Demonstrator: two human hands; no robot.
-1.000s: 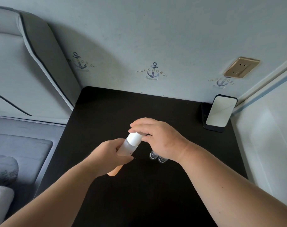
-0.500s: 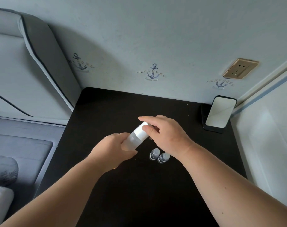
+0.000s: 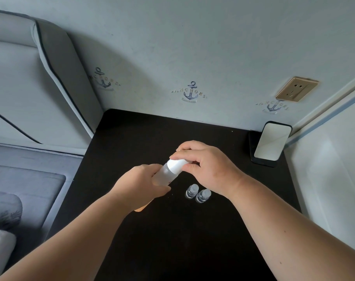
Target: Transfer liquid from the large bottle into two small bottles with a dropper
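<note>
Both hands are busy with the large bottle (image 3: 164, 173), which is held in the air above the black table (image 3: 132, 142). The left hand (image 3: 141, 186) is wrapped around the lower body of the bottle, and the right hand (image 3: 206, 165) holds the white cap (image 3: 175, 165) with curled fingers (image 3: 185, 148) on the far side and the thumb on the near side. The bottle is tilted: its long axis goes from the left hand, low and close to the person, up and away to the right, so the cap end points into the right hand. I think the cap is being unscrewed, and the turning must go around this tilted axis while the left hand keeps the body from rotating. The two small bottles (image 3: 196, 194) stand upright on the table, touching or almost touching each other, just below the right wrist and nearer to this hand. Something orange (image 3: 141, 208) shows under the left hand; perhaps it is the dropper, but I cannot tell. A phone (image 3: 271, 141) leans in the far right corner.
</note>
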